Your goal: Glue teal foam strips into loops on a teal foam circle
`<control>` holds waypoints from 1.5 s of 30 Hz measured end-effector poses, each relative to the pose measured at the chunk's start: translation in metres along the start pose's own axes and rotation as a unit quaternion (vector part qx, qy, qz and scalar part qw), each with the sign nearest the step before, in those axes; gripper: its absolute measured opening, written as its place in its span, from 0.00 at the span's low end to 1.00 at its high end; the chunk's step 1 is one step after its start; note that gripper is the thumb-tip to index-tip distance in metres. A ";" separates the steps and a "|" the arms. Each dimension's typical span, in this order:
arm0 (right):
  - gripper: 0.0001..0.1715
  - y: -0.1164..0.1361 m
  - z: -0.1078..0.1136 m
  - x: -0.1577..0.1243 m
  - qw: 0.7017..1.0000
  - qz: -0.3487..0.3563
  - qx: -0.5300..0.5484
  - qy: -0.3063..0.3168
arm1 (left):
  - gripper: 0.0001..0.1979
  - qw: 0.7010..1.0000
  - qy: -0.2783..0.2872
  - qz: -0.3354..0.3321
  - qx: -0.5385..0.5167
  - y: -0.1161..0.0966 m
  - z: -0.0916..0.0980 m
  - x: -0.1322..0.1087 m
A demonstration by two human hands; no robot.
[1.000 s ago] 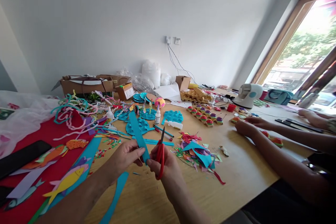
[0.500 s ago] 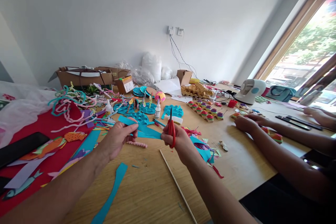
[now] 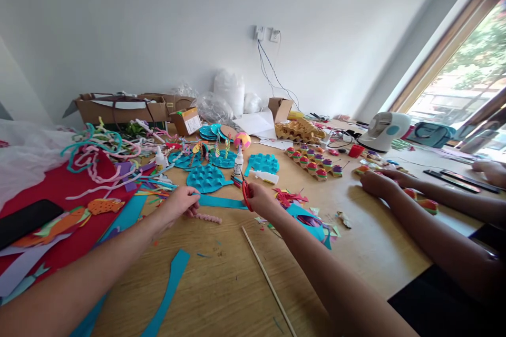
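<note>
My left hand (image 3: 185, 201) pinches the left end of a blue paper strip (image 3: 221, 201). The strip stretches sideways above the table to my right hand (image 3: 259, 197), which is closed around red-handled scissors (image 3: 246, 194). The blades point up and away; whether they are parted is hard to see. Just under my left hand lies a pink twisted cord (image 3: 208, 218). Behind the strip sits a blue-painted egg-carton piece (image 3: 205, 179) with a white glue bottle (image 3: 238, 161) standing beside it.
A wooden stick (image 3: 269, 284) and a curved blue paper piece (image 3: 168, 295) lie on the near table. Colourful paper scraps (image 3: 290, 197) are right of my hand. Another person's hands (image 3: 377, 184) work beside painted egg cartons (image 3: 312, 163). A fan (image 3: 385, 131) stands at the far right.
The strip end that stuck out left of my left hand no longer shows, and the strip now runs straight between my hands. The scissors have tilted left. The view has shifted slightly.
</note>
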State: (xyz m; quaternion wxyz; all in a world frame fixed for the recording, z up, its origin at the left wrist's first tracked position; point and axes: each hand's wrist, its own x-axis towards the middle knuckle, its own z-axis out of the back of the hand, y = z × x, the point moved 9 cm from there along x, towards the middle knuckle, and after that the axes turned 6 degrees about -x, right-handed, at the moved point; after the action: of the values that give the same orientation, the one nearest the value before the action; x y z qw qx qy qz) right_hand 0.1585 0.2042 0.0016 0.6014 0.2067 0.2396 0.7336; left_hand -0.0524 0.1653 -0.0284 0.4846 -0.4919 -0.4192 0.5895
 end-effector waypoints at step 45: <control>0.06 0.064 -0.023 -0.133 0.953 0.059 0.249 0.163 | 0.13 0.936 0.248 -0.055 0.245 -0.013 -0.006 -0.090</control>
State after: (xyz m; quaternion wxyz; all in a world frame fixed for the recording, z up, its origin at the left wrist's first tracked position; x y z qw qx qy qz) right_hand 0.1201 0.0609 0.0193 0.4393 0.2410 0.4968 0.7086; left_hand -0.0403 0.0791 -0.0011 0.7102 -0.4646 -0.1542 0.5059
